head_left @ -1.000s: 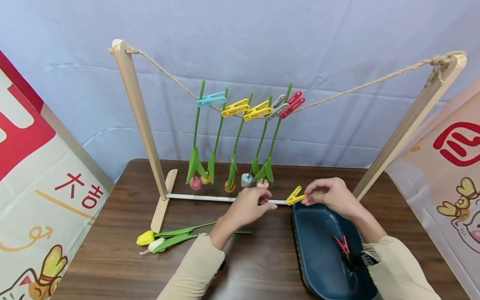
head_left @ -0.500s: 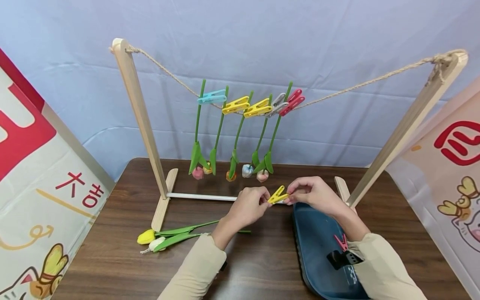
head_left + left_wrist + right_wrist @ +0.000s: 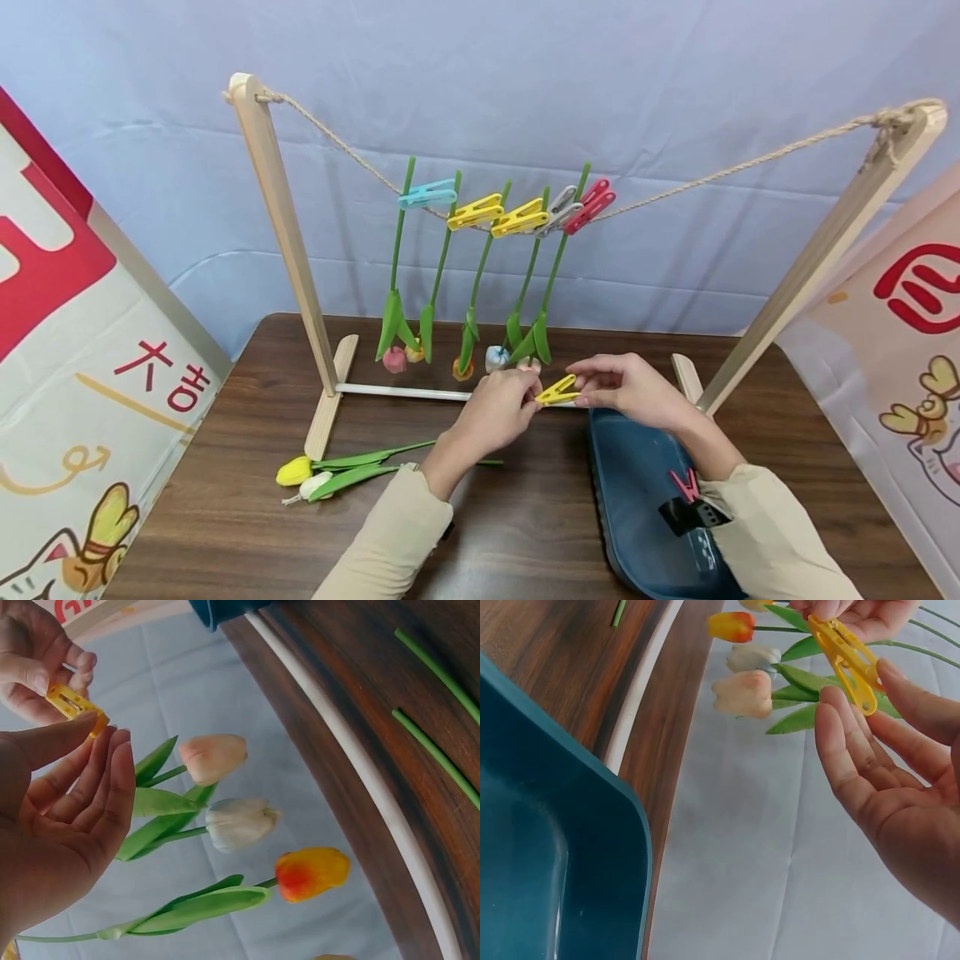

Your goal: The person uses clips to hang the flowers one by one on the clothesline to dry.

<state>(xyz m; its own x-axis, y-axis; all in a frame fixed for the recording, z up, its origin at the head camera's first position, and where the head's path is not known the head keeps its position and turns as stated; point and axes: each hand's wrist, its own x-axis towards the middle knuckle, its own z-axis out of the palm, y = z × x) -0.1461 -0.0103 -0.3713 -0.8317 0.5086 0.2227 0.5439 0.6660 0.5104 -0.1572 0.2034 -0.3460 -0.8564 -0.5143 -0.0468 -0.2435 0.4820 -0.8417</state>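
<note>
A yellow clothespin (image 3: 558, 390) is held between both hands, below the hanging tulips. My left hand (image 3: 498, 415) pinches one end of it between thumb and fingertips, seen closely in the left wrist view. The thumb and fingers of my right hand (image 3: 907, 757) are at its spread handle ends. Just behind the hands hang a pink-white tulip (image 3: 744, 694), a pale blue tulip (image 3: 241, 823) and an orange tulip (image 3: 311, 874), heads down. Blue, yellow, grey and red clothespins (image 3: 589, 207) fix the stems to a rope (image 3: 712, 175).
Wooden posts (image 3: 288, 242) carry the rope, with a white rod (image 3: 405, 392) low between them. A yellow tulip (image 3: 294, 471) and a white tulip (image 3: 315, 485) lie at left. The dark blue tray (image 3: 600, 500) at right contains a pink clothespin (image 3: 683, 485).
My right hand has carried the yellow clothespin leftward to my left hand, which now pinches its end. The hanging tulips have swung slightly.
</note>
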